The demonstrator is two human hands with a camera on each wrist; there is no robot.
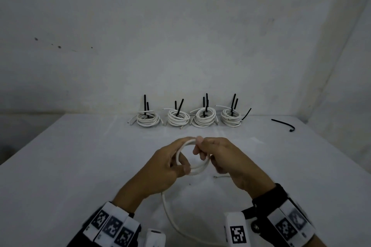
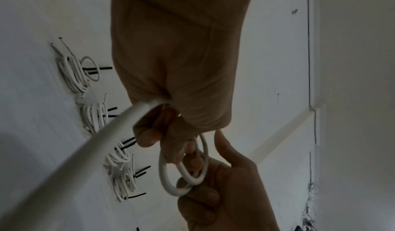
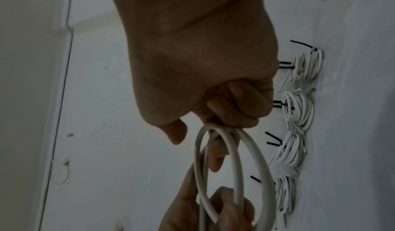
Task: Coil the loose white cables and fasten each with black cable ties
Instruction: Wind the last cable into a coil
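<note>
A white cable point(image 1: 197, 169) is wound into a few small loops held above the white table point(image 1: 60, 166) between both hands. My left hand point(image 1: 170, 162) grips the loops' left side, thumb over the lower strands. My right hand point(image 1: 216, 156) pinches the loops' top and right side. The loose tail point(image 1: 166, 208) trails down toward me. In the left wrist view the loops point(image 2: 171, 184) hang from my fingers point(image 2: 147, 138); in the right wrist view the loops point(image 3: 235, 167) hang beneath my curled fingers point(image 3: 233, 109). One loose black cable tie point(image 1: 283, 123) lies at the far right.
Several finished white coils point(image 1: 203, 119) with upright black ties stand in a row along the table's far edge against the wall point(image 1: 180, 36). A short bit of cable end point(image 1: 219, 176) lies on the table under my right hand.
</note>
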